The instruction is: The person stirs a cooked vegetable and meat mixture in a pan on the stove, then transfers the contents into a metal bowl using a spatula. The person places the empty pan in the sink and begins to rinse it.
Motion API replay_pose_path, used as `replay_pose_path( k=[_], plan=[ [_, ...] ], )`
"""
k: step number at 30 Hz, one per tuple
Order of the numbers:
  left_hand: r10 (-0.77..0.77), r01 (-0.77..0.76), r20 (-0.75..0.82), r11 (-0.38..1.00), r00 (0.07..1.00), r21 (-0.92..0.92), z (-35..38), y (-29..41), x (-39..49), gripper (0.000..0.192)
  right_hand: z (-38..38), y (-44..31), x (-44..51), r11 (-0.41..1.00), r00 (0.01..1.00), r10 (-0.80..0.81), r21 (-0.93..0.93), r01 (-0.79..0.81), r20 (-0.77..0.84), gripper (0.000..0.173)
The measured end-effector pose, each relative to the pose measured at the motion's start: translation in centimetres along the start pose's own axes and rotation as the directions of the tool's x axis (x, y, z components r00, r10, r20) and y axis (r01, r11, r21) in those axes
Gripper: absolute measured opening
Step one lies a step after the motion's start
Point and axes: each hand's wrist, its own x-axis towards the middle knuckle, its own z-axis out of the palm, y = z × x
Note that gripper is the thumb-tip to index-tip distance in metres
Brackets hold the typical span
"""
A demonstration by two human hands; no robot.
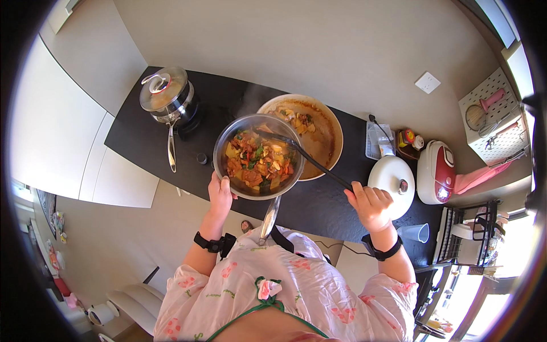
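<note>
My left hand (221, 191) grips the rim of a stainless-steel bowl (259, 197), its thumb over the edge. The bowl holds a stir-fry (260, 162) of meat, potato-like pieces, red pepper and green leaves. Its view overlaps the near left part of a wide light-coloured pan (329, 141), where a smaller portion of the same food (299, 122) lies amid brown sauce. In my right hand (370, 206) is the handle of a black spatula (322, 166), whose far end reaches over the bowl. A metal handle (269, 220) extends from below the bowl towards my body.
At the left a lidded saucepan (169, 96) stands on the black counter (192, 141), its handle pointing towards me. To the right are a white lid (391, 188), a red-and-white rice cooker (436, 173), a clear plastic cup (414, 233), condiment jars (408, 139) and a dish rack (466, 231).
</note>
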Motion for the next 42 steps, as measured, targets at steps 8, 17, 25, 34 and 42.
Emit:
replay_pose_path(
  k=[8, 17, 25, 34, 42],
  plan=[
    [-0.009, 0.008, -0.027, 0.999, 1.000, -0.034, -0.4, -0.5, -0.1, 0.035, 0.7, 0.0, 0.1, 0.998, 0.999, 0.043, 0.036, -0.043, -0.012, 0.027],
    [0.006, -0.006, -0.047, 1.000, 0.999, -0.006, -0.3, -0.8, 0.2, 0.033, 2.9, 0.4, -0.6, 0.910, 0.950, 0.310, 0.279, -0.307, 0.032, 0.020],
    [0.004, -0.002, -0.105, 1.000, 0.994, 0.025, -0.3, -1.8, 0.2, 0.036, 4.8, 6.6, -1.7, -0.025, 0.261, 0.523, 0.320, -0.947, 0.811, 0.037],
    [0.041, -0.042, -0.204, 0.999, 0.978, -0.002, -2.4, -2.8, -1.1, 0.039, 11.5, 11.8, -0.9, 0.729, 0.431, 0.535, -0.139, -0.670, 0.727, 0.043],
    [0.059, -0.076, -0.265, 0.996, 0.962, -0.053, -3.7, -2.1, -2.9, 0.033, 18.1, 14.8, 2.8, 0.715, 0.357, 0.346, 0.003, -0.699, 0.868, 0.044]
  ],
)
